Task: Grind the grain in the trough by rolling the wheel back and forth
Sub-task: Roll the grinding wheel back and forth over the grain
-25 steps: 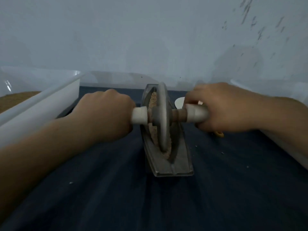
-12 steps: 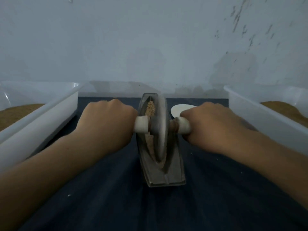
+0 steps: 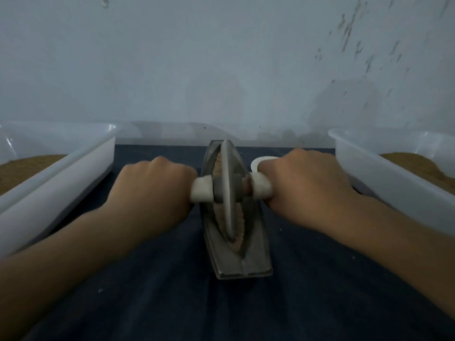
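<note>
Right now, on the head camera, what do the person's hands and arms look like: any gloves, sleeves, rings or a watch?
Both are bare. The left hand and right hand wear no gloves, and no ring shows on the parts in view. The left forearm and right forearm are uncovered out to the frame edge, with no sleeve, watch or band visible. The picture is dim, so small marks could go unseen.

bare left hand (image 3: 152, 190), bare right hand (image 3: 305, 188)
</note>
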